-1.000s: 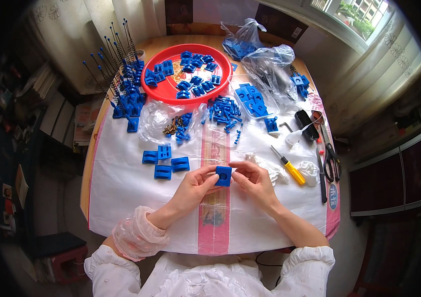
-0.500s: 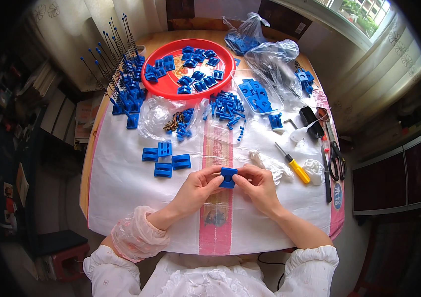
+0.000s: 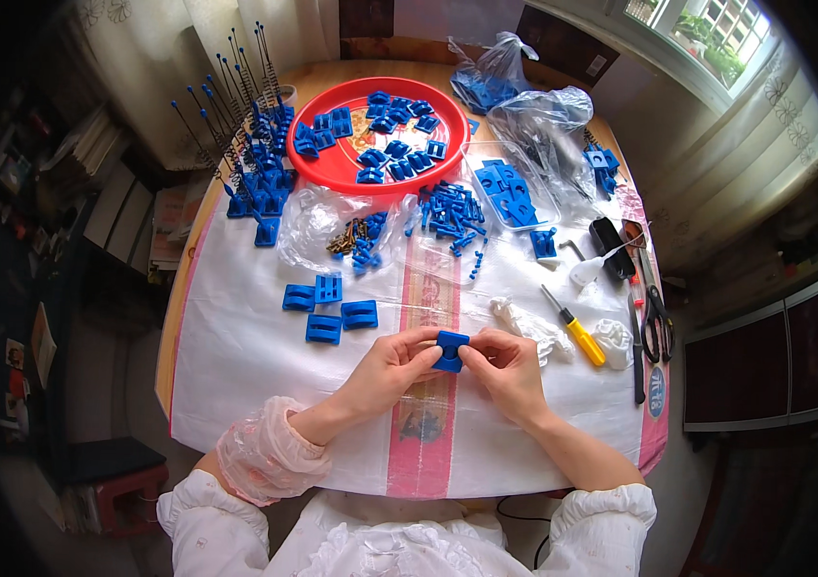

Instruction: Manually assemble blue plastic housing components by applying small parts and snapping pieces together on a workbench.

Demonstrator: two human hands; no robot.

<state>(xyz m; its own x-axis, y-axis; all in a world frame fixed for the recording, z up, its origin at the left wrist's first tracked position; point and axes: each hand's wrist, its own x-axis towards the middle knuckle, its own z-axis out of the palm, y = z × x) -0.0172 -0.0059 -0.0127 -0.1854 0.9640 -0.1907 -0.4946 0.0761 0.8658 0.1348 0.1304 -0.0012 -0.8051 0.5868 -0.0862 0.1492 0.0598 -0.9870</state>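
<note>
Between my two hands, above the pink stripe of the table cover, is a small blue plastic part (image 3: 450,353) with a rounded recess. My left hand (image 3: 397,365) pinches its left side and my right hand (image 3: 505,373) pinches its right side, thumbs toward me. Fingers cover its edges and back. Beyond my left hand lie several blue ridged plastic blocks (image 3: 323,329). To the right of my right hand are a crumpled white cloth (image 3: 532,329) and a screwdriver (image 3: 586,343) with a yellow handle.
A red tray (image 3: 300,165) holds several blue blocks. Blue pegs (image 3: 452,213) lie beside a plastic bag (image 3: 308,236) with brass screws. Blue pieces with upright springs (image 3: 260,183) crowd the far left. At right lie scissors (image 3: 657,322), a knife (image 3: 637,370) and a white glue bottle (image 3: 585,269).
The whole view has shifted slightly. Both hands still grip the blue plastic part at about the same place, with it tilted a little differently.
</note>
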